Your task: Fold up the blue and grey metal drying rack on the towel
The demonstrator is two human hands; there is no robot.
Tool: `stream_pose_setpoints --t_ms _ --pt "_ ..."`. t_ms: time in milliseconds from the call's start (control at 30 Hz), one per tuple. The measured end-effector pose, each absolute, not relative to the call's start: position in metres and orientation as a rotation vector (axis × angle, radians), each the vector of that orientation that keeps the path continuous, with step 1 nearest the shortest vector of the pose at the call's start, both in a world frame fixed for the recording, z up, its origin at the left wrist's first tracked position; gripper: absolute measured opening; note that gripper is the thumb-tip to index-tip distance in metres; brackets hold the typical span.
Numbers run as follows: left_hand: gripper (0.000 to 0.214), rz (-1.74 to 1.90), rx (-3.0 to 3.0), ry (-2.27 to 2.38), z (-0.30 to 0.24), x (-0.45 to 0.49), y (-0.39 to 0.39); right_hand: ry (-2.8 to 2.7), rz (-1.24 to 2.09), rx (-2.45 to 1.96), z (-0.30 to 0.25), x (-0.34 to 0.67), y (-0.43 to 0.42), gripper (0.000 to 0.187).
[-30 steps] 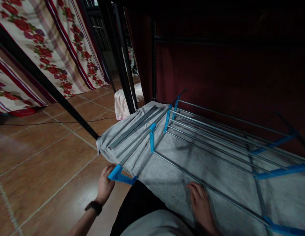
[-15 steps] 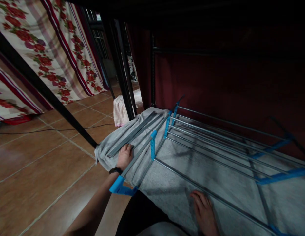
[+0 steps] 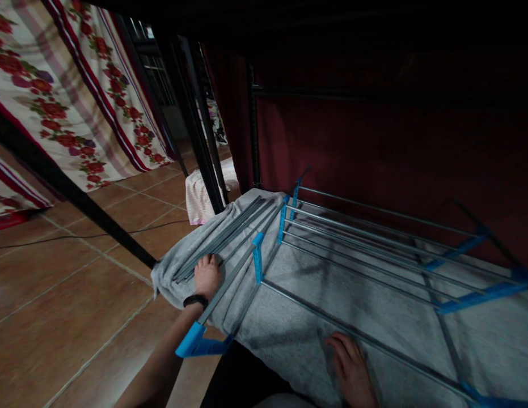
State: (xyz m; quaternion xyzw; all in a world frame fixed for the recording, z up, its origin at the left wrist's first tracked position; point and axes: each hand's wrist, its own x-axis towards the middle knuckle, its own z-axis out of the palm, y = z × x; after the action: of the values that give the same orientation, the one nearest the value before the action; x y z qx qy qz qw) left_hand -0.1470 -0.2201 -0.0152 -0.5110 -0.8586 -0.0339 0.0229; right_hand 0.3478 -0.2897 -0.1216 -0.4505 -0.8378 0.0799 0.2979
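My left hand (image 3: 207, 276), with a dark band at the wrist, is at the near end of a bundle of thin grey metal rods (image 3: 225, 232). Its fingers curl down onto a rod, their tips partly hidden. The bundle lies on a grey blanket (image 3: 298, 323). To its right stands a partly assembled rack of metal tubes (image 3: 315, 307) joined by blue plastic connectors (image 3: 257, 258); one blue corner piece (image 3: 199, 341) sticks out over my left forearm. My right hand (image 3: 351, 365) rests on the blanket beside the front tube, fingers loosely extended and holding nothing.
Black metal bed posts (image 3: 204, 141) and a slanting black bar (image 3: 89, 207) frame the left side. A dark red cloth (image 3: 353, 147) hangs behind the rack. Beyond are a floral curtain (image 3: 76, 107), a cable (image 3: 136, 231) on the tiled floor and a pale cloth (image 3: 199, 198).
The view has shifted slightly, so most of the scene sits further left. My left hand stays by the rods, its fingers a little differently placed. My right hand remains on the blanket.
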Motion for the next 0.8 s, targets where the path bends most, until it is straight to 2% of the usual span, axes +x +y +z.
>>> stream_pose_setpoints --t_ms 167,567,800 --pt "0.049 -0.019 -1.522 -2.658 -0.014 -0.147 -0.212 -2.224 0.257 -1.249 -0.115 0.345 -0.291 0.034" --pt "0.035 -0.047 -1.585 -2.698 -0.011 -0.153 -0.218 -2.191 0.337 -1.337 -0.091 0.332 -0.296 0.037" --pt "0.036 -0.416 -1.441 -2.766 0.002 -0.143 -0.251 -2.158 0.382 -1.311 -0.083 0.33 -0.296 0.039"
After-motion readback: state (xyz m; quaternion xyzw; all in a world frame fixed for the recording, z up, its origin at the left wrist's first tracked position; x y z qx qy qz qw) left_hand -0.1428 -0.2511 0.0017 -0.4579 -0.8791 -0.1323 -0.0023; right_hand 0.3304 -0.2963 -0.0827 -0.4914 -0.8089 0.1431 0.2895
